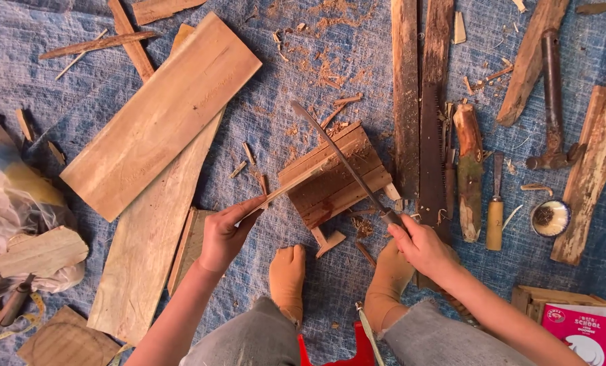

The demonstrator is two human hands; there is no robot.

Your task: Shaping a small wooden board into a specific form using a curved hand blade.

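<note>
My left hand (225, 232) pinches a thin wooden strip (291, 184) that slants up and to the right onto a small slatted wooden block (337, 177). My right hand (421, 247) grips the handle of a long curved knife (337, 157). Its blade runs up and to the left across the block and meets the strip near the block's left side. My two socked feet (288, 276) rest on the blue tarp (296, 81) just below the block, with my knees at the bottom edge.
Two wide planks (160, 118) lie at the left, and a plastic bag (11, 196) lies at the far left. At the right lie a saw (433, 135), a chisel (495, 203), a hammer (554, 102), a small bowl (550, 218), rough boards and a pink book (584, 332). Chips are scattered about.
</note>
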